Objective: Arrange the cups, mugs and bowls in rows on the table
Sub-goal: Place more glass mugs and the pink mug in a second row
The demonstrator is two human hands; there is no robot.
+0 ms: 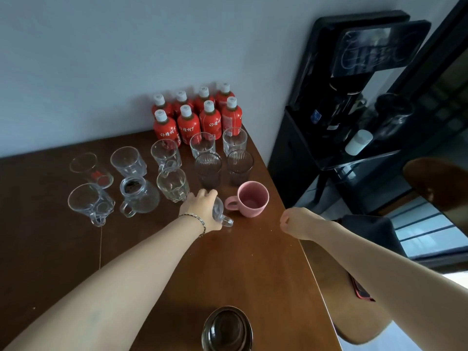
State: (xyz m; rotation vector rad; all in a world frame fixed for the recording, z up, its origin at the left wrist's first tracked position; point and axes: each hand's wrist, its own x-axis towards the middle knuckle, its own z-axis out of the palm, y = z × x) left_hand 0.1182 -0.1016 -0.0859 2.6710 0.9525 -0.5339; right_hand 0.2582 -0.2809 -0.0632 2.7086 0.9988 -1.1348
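Note:
My left hand [202, 207] grips a small clear glass mug [220, 215] from above, its handle pointing toward me, on the brown table [253, 269]. A pink mug [250, 198] stands just right of it. Behind them stand two dark ribbed tumblers [209, 169] and several clear glasses and mugs [173, 184] in rough rows. A glass jug [138, 195] with dark contents sits at the left. My right hand [295, 222] hovers loosely curled over the table's right edge, holding nothing. A dark glass bowl [228, 329] sits at the near edge.
Several red bottles [188, 124] with white caps stand against the wall behind the glasses. A black water dispenser [342, 110] stands right of the table. A wooden chair [354, 300] with a red phone [361, 290] on its seat is below my right arm.

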